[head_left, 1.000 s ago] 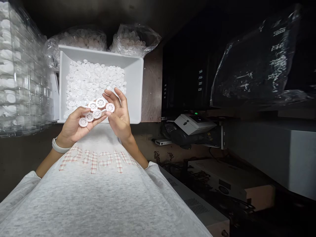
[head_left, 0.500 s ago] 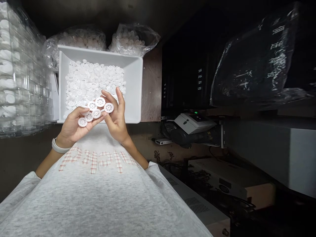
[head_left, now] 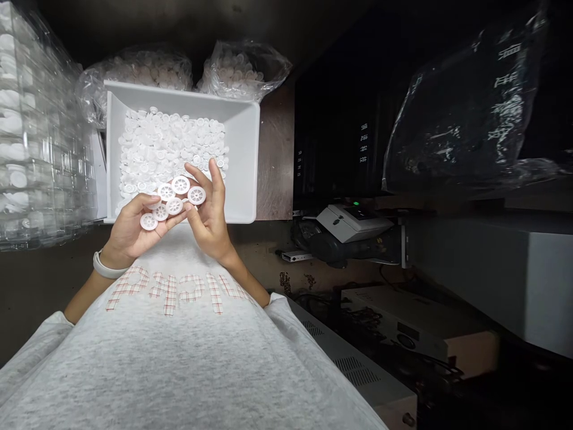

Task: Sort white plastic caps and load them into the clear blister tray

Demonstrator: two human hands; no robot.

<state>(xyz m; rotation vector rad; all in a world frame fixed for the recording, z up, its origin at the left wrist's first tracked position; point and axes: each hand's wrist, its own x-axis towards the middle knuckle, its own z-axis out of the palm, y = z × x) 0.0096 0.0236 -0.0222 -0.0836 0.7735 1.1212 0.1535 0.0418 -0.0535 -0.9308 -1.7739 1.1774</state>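
Several small white spoked plastic wheels [head_left: 174,206] lie on the fingers of my left hand [head_left: 133,226], its thumb pressing near one of them. My right hand [head_left: 211,224] is beside them at the right end of the group; its thumb and a partly hidden finger close at the rightmost wheels, while other fingers stretch upward. Both hands are over the near edge of a white plastic bin [head_left: 242,161]. Inside it lies a heap of small white round plastic parts [head_left: 174,140].
Clear plastic bags [head_left: 239,71] of similar parts stand behind the bin. At the left rises a stack of clear trays [head_left: 40,143] with white parts. A grey device [head_left: 353,222] with a green light sits to the right, near dark plastic sheeting [head_left: 465,119].
Hardly anything differs. Both hands and the wheels hold nearly the same pose; the view has shifted very slightly.
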